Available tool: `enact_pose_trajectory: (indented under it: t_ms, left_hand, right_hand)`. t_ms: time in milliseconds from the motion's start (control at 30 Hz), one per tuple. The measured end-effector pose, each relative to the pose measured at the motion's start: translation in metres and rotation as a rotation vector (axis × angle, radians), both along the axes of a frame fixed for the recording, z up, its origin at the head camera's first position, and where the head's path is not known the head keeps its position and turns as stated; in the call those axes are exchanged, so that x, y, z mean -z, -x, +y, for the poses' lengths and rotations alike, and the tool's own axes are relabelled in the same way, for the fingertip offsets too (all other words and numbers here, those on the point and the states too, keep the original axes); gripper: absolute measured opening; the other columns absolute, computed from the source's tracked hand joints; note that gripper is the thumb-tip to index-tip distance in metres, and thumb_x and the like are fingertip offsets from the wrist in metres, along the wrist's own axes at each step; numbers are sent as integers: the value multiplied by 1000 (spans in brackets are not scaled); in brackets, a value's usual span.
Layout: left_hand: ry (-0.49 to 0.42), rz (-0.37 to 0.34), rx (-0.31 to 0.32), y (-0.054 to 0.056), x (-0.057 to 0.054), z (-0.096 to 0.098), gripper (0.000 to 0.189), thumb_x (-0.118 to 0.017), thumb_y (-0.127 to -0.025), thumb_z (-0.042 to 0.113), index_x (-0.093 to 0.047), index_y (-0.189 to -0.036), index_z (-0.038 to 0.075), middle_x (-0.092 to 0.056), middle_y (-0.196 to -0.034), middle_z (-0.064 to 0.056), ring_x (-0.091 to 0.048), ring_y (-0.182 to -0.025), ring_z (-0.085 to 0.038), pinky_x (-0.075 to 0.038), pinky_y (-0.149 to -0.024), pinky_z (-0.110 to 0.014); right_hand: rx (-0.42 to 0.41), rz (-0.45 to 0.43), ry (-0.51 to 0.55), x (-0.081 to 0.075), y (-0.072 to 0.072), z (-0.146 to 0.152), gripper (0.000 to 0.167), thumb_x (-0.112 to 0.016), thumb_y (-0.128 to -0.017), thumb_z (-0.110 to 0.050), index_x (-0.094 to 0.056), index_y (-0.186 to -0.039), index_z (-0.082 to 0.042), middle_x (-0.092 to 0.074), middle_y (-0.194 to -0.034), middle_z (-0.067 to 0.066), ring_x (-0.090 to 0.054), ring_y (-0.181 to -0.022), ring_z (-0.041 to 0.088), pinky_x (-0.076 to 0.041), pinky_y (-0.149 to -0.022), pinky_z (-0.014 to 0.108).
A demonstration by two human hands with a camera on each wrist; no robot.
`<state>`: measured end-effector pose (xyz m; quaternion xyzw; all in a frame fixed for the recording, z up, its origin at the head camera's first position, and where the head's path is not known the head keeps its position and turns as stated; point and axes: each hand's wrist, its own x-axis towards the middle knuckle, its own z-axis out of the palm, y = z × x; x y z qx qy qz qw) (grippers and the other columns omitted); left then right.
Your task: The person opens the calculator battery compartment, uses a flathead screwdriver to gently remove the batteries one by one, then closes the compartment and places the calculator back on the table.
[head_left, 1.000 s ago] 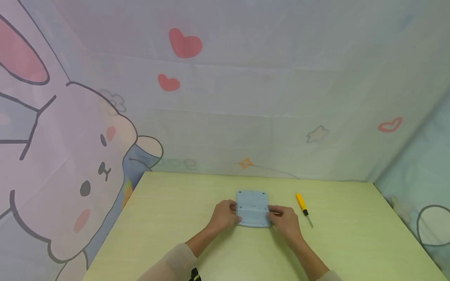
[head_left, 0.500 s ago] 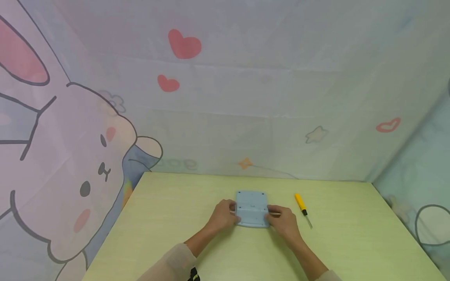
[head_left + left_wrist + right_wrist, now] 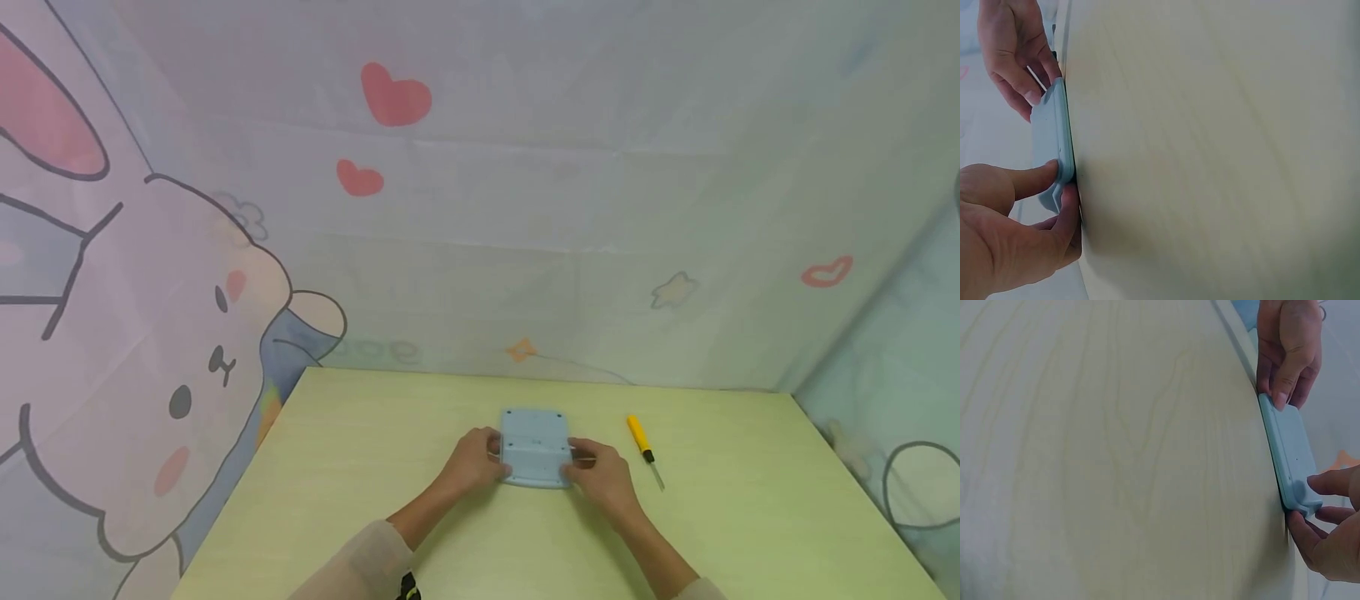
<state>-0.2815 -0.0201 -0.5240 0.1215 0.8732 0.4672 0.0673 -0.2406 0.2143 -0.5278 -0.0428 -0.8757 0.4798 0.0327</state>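
Observation:
A light blue calculator (image 3: 536, 429) lies back side up in the middle of the head view, its stepped back dotted with dark screw holes. My left hand (image 3: 474, 463) pinches its left edge, thumb on top and fingers below. On the opposite edge, my right hand (image 3: 602, 475) grips the same way. A thin pale strip shows between the fingers on either side. In the left wrist view, the calculator (image 3: 1050, 131) is seen edge-on, close over the tabletop. The right wrist view shows the thumbs on its upper face; its underside is hidden.
A screwdriver (image 3: 642, 443) with a yellow and black handle lies right of the right hand, its tip toward the near side. The pale wooden table (image 3: 360, 433) ends at a printed cloth backdrop (image 3: 480, 200) at the back.

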Motion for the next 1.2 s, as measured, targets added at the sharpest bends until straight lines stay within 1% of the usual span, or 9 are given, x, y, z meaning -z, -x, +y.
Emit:
enact_pose_trajectory:
  t_ms: [167,367,600,733,900,1033,1133,1200]
  left_hand:
    - [9,-2,3,0,-1,0,56,-83,-87,-1,-58,-136,-15,-63,-116,-21,-69,-104,-32,-59,-89,-44]
    - [0,1,2,-1,-1,-1,56,-83,-87,-1,-58,-135,-15,-63,-116,-21,-68,-105,-33,-59,-89,-46]
    - [9,13,10,-1,2,-1,57,-83,-88,0,-57,-136,-15,-63,-116,-21,-67,-105,-33,-58,-91,-48]
    - [24,19,16,-2,3,-1,56,-83,-89,1,-57,-136,-15,-63,-116,-20,-67,-106,-32,-58,-91,-47]
    - [62,45,35,-1,0,0,56,-82,-90,3,-57,-136,-16,-62,-116,-21,-65,-104,-30,-58,-91,-46]
    - [84,56,45,0,-4,0,55,-82,-90,4,-58,-135,-17,-61,-112,-19,-64,-100,-26,-58,-87,-42]
    - [136,83,50,1,-8,-1,54,-82,-91,8,-60,-135,-15,-60,-107,-16,-61,-95,-24,-56,-81,-37]
    - [183,121,58,2,-11,-1,56,-84,-90,13,-62,-135,-13,-61,-108,-16,-61,-95,-24,-54,-80,-35]
  right_hand:
    - [1,5,-4,-2,0,-2,47,-79,-92,-7,-68,-137,3,-74,-121,19,-72,-105,32,-60,-89,44]
    - [1,-3,-15,-2,0,-2,48,-79,-91,-7,-68,-137,3,-74,-121,18,-72,-105,31,-60,-90,45]
    - [-7,7,-17,-2,-1,-2,46,-78,-92,-7,-68,-136,3,-74,-121,18,-71,-105,30,-60,-88,44]
    - [-13,-1,-10,-2,0,0,45,-76,-94,-9,-68,-137,3,-74,-123,18,-71,-106,29,-60,-88,43]
    - [-42,-44,17,-7,6,7,46,-78,-94,-14,-68,-136,2,-73,-123,17,-70,-110,32,-61,-88,42]
    - [-89,-79,48,-11,11,12,47,-79,-94,-17,-67,-136,2,-71,-126,17,-69,-113,33,-61,-87,41]
    - [-120,-93,56,-12,13,14,47,-80,-94,-17,-67,-134,3,-70,-127,17,-68,-113,32,-62,-84,40]
    - [-129,-87,42,-14,15,14,46,-81,-93,-17,-68,-131,4,-71,-126,16,-68,-112,32,-62,-83,40]
